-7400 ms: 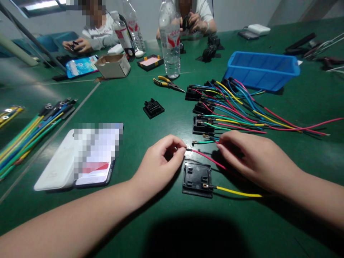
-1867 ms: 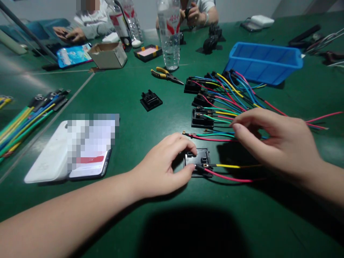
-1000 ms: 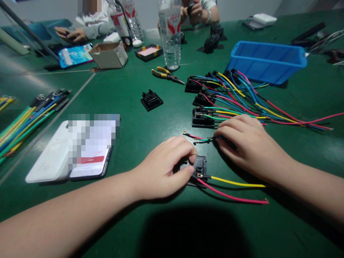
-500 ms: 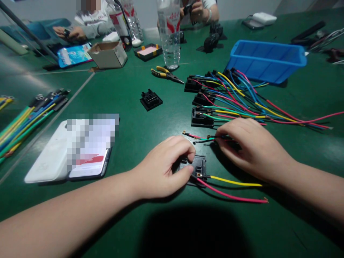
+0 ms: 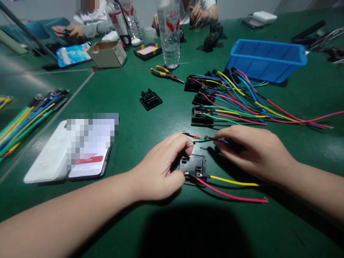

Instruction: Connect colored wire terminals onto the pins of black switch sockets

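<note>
My left hand (image 5: 168,168) curls round the left edge of a black plastic socket plate (image 5: 192,163) lying on the green table. A red wire (image 5: 220,193) and a yellow wire (image 5: 233,181) run right from the plate's near side, with metal terminals at their plate ends. Just beyond the plate, my right hand (image 5: 249,150) pinches a blue wire (image 5: 225,142) near its black-sleeved end, where a brass terminal points left. Loose wires with terminals (image 5: 189,134), one red and one green, lie by the fingertips of both hands.
Wired black plates (image 5: 202,117) lie beyond my right hand, before a blue bin (image 5: 268,61). Pliers (image 5: 168,74), another black plate (image 5: 151,99) and a bottle (image 5: 172,39) stand farther back. A phone (image 5: 91,154) and wire bundles (image 5: 34,118) are left. Two people sit opposite.
My right hand has shifted slightly nearer me, lifting the blue wire into clearer view. My left thumb has drawn back left, uncovering a terminal and more of the plate.
</note>
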A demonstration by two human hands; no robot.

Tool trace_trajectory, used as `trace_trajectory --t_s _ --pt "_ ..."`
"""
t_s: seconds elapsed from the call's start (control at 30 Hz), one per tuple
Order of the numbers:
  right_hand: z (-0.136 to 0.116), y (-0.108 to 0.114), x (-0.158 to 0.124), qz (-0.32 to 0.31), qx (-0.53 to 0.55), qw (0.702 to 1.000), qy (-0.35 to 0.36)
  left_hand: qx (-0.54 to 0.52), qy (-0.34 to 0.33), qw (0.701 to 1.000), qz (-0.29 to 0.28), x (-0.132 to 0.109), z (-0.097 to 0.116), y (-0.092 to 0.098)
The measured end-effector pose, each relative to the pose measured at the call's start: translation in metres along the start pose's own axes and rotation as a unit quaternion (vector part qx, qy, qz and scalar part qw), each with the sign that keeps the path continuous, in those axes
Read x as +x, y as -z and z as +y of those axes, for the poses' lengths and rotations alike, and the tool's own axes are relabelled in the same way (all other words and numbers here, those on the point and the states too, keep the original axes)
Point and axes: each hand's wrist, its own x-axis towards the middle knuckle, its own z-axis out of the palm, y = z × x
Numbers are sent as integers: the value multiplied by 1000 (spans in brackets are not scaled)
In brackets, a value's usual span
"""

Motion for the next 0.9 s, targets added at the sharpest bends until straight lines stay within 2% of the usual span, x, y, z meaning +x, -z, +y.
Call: trace_trajectory --t_s 0.13,0.3,0.37,0.57,0.9 --pt "-2 0 2 -14 56 998 23 11 2 1000 -4 0 1 0" --pt "-5 1 1 -90 150 983 63 28 -6 1000 -5 -1 -2 -1" --pt "-5 2 1 -102 170 978 67 34 -8 999 -6 -1 -3 -1" --pt "-8 3 1 -92 233 966 68 34 5 999 -9 0 0 -1" --pt "-9 3 0 -84 257 961 56 32 10 999 -18 0 1 0"
